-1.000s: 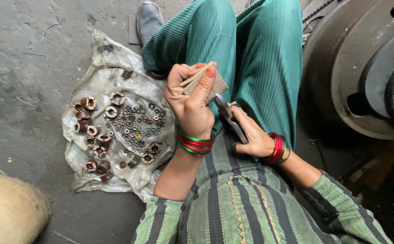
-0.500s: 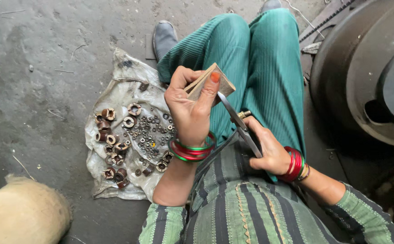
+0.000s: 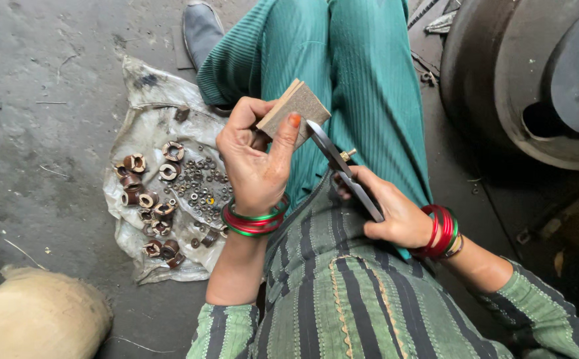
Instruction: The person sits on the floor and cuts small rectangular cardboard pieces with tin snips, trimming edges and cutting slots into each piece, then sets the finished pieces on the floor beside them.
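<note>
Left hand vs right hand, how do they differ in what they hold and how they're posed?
The left hand pinches a flat tan block between thumb and fingers, raised; the right hand grips a long metal blade tool, lower, against the lap. The left hand shows its palm side, thumb up; the right hand shows its back, fingers curled under. The blade tip meets the block's edge. Both wrists wear red and green bangles.

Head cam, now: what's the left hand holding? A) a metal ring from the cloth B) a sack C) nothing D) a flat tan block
D: the left hand pinches a flat tan block between thumb and fingers, and the tip of the metal tool held in the right hand meets the block's edge.
</note>
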